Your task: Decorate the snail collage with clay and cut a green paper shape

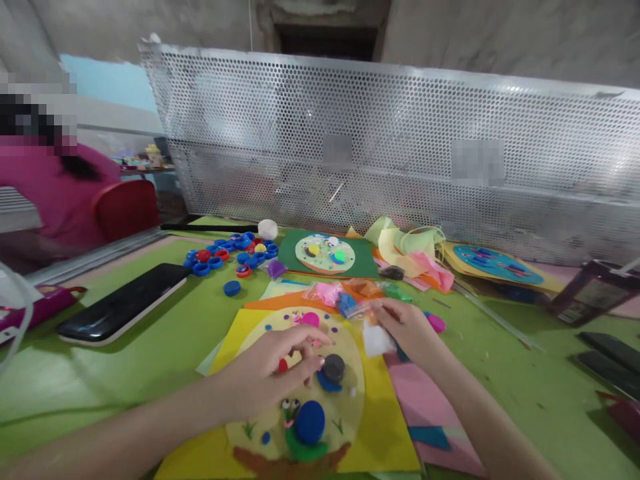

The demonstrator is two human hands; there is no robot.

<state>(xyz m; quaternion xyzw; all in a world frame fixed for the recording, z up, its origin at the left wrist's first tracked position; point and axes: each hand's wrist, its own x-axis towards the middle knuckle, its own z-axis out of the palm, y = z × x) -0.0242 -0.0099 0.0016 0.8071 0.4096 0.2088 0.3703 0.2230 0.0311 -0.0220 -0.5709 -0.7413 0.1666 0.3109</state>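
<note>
The white packet (379, 341) lies across the right edge of the yellow sheet (393, 443), beside the right hand (409, 328); I cannot tell whether those fingers pinch it. It looks light, soft, slippery, best taken by a corner. The left hand (273, 363) curls loosely, thumb apart, over the round, pale disc (357, 370)

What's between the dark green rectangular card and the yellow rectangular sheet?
In the head view: an orange flat sheet, a pink plastic packet, a blue plastic packet, among others.
</note>
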